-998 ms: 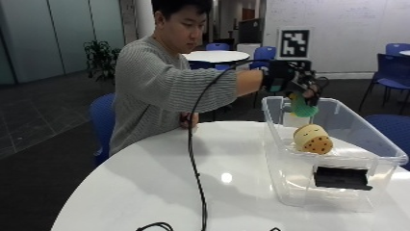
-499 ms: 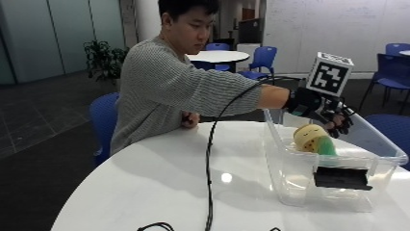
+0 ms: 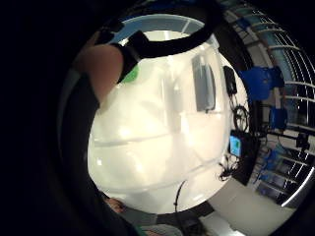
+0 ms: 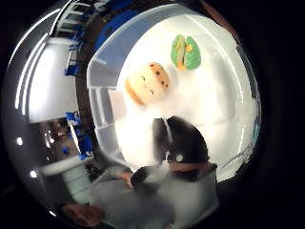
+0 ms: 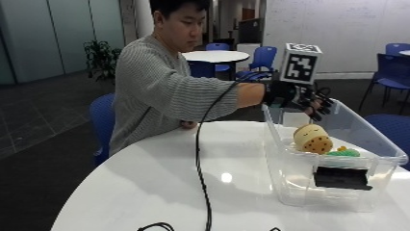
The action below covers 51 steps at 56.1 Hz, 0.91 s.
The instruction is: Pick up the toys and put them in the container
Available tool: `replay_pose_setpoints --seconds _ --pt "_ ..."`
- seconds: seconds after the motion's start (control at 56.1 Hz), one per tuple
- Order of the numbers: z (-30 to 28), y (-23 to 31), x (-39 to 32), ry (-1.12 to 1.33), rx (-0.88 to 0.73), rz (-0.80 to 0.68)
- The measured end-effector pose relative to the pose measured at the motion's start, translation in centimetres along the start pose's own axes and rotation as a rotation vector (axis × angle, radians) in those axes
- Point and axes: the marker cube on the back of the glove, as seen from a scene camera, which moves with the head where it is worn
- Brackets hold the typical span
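Since a second ago: green toy (image 5: 344, 153) no longer in the gloved right hand (image 5: 306, 100); it now lies on the floor of the container (image 5: 301, 185), and the hand has risen to sit above the container's rim nearest the person, holding nothing.

Item 1, right hand: black glove, fingers spread and pointing down and outward over the open container (no object between them). The little-finger palm view shows only one fingertip of it (image 3: 102, 69) above the pale container floor.

Item 2, container: clear plastic tub, open-topped, standing on the white round table (image 5: 160, 187) at the side to the person's right. A dark rectangular label (image 5: 341, 177) sits on its front wall.

Item 3, round toy (image 5: 313, 138): tan, ball-shaped, with dark spots; inside the container. In the thumb-side palm view it (image 4: 148, 83) rests on the container floor.

Item 4, green toy: inside the container just beside the round toy, with a small orange part in the middle (image 4: 185, 51); whether the two touch cannot be told.

Item 5, black cable (image 5: 200, 159): trails from the person's right forearm across the table toward its near edge.

Item 6, other hand: bare, resting at the table edge by the person's body (image 5: 187, 124), mostly hidden.
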Motion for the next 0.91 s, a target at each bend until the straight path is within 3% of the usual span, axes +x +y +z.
replay_pose_setpoints --seconds 0.107,0.249,0.445,0.909 --pt "-2.5 6.5 0.7 -0.203 0.077 -0.124" --pt "-3.2 17.8 4.0 -0.183 0.199 -0.237" --pt "-0.1 28.4 6.2 -0.008 0.293 -0.145" --pt "17.0 46.0 -4.7 -0.103 0.307 -0.251"
